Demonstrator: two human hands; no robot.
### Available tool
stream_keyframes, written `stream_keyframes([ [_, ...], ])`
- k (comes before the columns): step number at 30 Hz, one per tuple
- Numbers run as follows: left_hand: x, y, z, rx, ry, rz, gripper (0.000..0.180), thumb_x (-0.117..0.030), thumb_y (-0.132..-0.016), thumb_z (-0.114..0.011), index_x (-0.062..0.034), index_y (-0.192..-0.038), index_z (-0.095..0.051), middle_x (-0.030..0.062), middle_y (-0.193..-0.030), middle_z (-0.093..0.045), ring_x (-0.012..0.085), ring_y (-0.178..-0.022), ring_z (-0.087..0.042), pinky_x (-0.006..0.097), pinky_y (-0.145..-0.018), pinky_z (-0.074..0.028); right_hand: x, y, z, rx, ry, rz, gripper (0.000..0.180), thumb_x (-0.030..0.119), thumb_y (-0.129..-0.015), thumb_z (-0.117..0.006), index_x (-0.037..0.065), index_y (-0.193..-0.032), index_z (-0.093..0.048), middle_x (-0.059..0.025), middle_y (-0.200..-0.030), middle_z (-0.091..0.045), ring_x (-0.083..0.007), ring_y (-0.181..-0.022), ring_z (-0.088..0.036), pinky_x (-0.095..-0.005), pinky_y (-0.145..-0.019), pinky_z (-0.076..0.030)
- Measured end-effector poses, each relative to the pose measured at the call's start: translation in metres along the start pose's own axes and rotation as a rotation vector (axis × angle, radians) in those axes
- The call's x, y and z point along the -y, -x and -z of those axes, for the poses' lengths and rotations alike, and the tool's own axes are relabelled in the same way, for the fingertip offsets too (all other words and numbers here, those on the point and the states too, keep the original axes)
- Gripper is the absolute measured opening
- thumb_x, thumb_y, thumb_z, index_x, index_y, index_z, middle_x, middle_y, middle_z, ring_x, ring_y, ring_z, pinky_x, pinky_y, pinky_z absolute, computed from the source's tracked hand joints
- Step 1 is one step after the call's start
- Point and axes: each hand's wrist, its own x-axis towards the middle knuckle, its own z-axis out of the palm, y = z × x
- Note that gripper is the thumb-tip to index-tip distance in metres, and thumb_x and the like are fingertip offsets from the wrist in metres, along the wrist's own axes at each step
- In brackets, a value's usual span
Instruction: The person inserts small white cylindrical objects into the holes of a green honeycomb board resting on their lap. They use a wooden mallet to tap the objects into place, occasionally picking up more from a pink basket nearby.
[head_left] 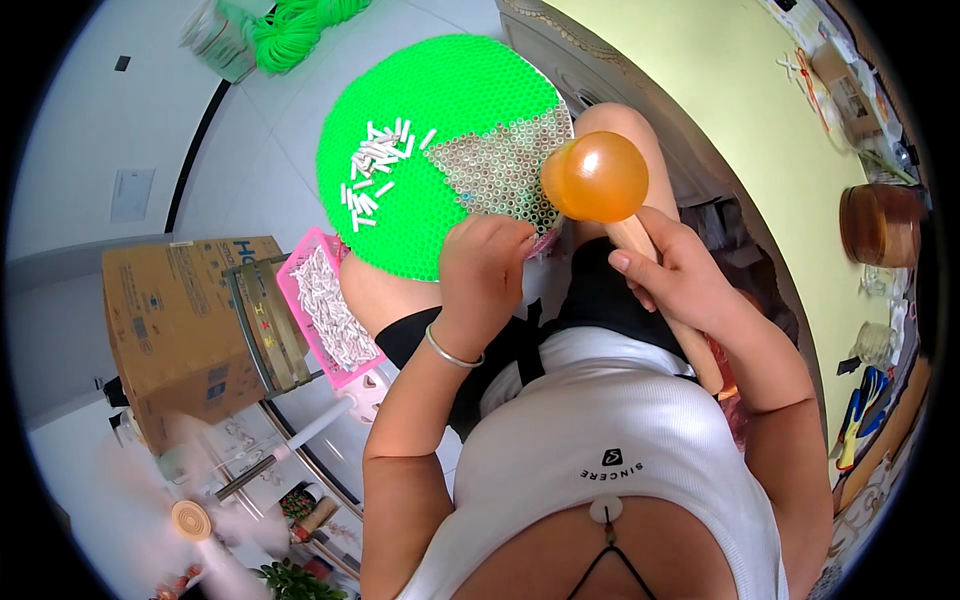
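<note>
A round green piece (430, 90), its face packed with small tube ends, rests against my thighs. A wedge of grey-white hollow tube ends (500, 160) fills its right part. My right hand (680, 262) is wrapped round the wooden handle of a mallet (597, 177) with an amber, see-through head, which hangs over the wedge's right edge. At the near edge of the round piece, my left hand (483, 268) has its fingers bent and pinched together; what they hold, if anything, is hidden. Several short white sticks (378, 152) lie loose on the green face.
Left of my leg is a pink basket (289, 280) full of white sticks. Beyond it are a cardboard box (165, 320) and a spinning fan (192, 520). Green cord (295, 38) lies by a bucket (220, 40) at the far left. A pale yellow table (760, 170) stands on the right.
</note>
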Motion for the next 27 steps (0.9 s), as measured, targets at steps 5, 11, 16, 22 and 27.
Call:
stream_keyframes([
  [5,0.0,-0.008,-0.005,0.052,-0.164,-0.086,0.01,0.0,-0.076,-0.07,-0.0035,-0.084,-0.066,0.0114,-0.08,-0.061,0.0327,-0.076,-0.059,0.042,-0.067,-0.047,-0.004,0.002,0.003,0.012,0.012,0.0,0.027,0.022,-0.099,-0.064,-0.002,-0.106,-0.053,-0.0005,-0.067,-0.052,-0.0078,-0.051,-0.05,-0.0242,-0.047,-0.042],
  [11,-0.005,-0.013,-0.005,0.102,-0.285,-0.151,0.009,-0.001,-0.07,-0.065,-0.0055,-0.076,-0.06,0.0101,-0.075,-0.052,0.0315,-0.072,-0.054,0.043,-0.063,-0.042,-0.01,0.004,0.002,0.017,-0.004,0.0,0.027,0.021,-0.099,-0.064,-0.002,-0.107,-0.052,-0.0007,-0.067,-0.052,-0.008,-0.051,-0.05,-0.0245,-0.047,-0.042],
  [16,-0.005,-0.013,-0.007,0.09,-0.299,-0.203,0.009,-0.004,-0.068,-0.062,-0.0082,-0.07,-0.054,0.0077,-0.074,-0.046,0.0297,-0.074,-0.052,0.042,-0.064,-0.04,-0.008,0.008,-0.001,0.04,-0.01,-0.007,0.027,0.021,-0.099,-0.063,-0.002,-0.108,-0.052,-0.0009,-0.068,-0.052,-0.0078,-0.05,-0.05,-0.0244,-0.046,-0.042],
  [22,0.005,0.002,-0.008,-0.042,-0.255,-0.151,0.012,-0.008,-0.073,-0.069,-0.0069,-0.085,-0.067,0.006,-0.074,-0.052,0.0283,-0.073,-0.055,0.042,-0.062,-0.04,-0.001,0.009,-0.009,0.075,0.041,0.002,0.028,0.021,-0.099,-0.064,-0.003,-0.108,-0.052,-0.0009,-0.068,-0.053,-0.0071,-0.05,-0.05,-0.0242,-0.046,-0.042],
  [27,0.011,0.01,0.002,-0.117,-0.099,-0.012,0.019,-0.006,-0.08,-0.07,-0.0058,-0.099,-0.073,0.0075,-0.082,-0.062,0.0303,-0.077,-0.06,0.042,-0.071,-0.047,0.024,0.025,-0.016,0.073,0.228,0.237,0.03,0.021,-0.098,-0.063,-0.006,-0.106,-0.053,-0.0115,-0.074,-0.059,-0.0221,-0.062,-0.059,-0.0354,-0.059,-0.049],
])
